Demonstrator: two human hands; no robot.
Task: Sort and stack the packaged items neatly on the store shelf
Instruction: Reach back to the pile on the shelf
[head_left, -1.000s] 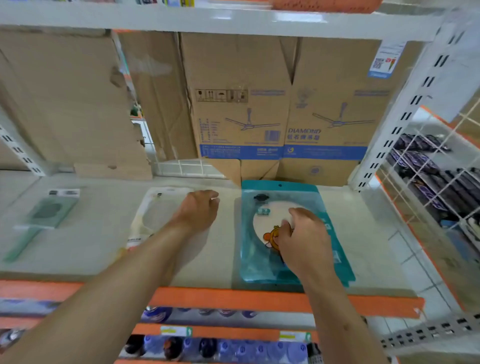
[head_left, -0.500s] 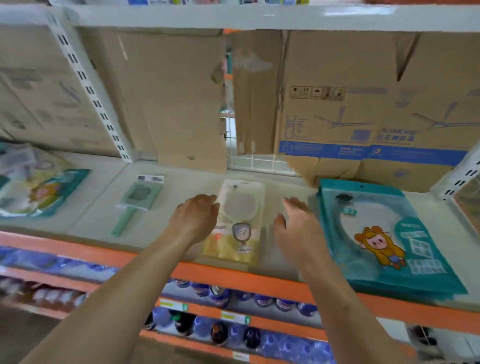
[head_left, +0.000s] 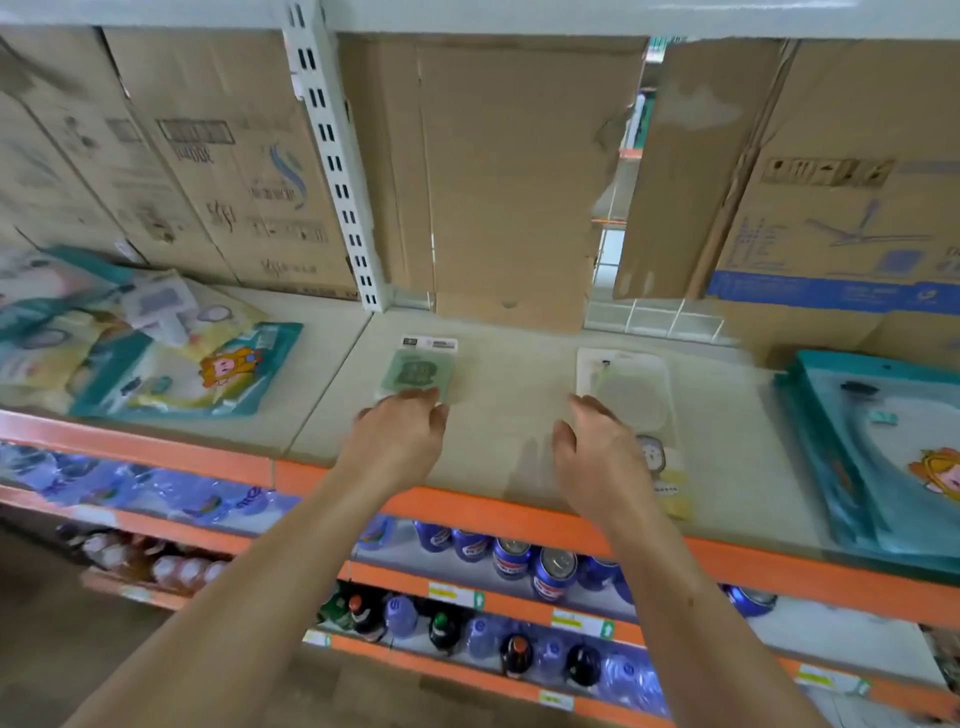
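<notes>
Green packet (head_left: 418, 371) lies near-to-far on the shelf (head_left: 498, 374), its near end at the left hand (head_left: 400, 441), the closer one; the right hand (head_left: 597, 457) is further right; both grips apart, empty.

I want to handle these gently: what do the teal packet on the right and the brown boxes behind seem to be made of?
The teal packet looks like glossy plastic film: it shines, and its middle seems see-through. The brown boxes look like matte cardboard, with torn, creased edges.
</notes>
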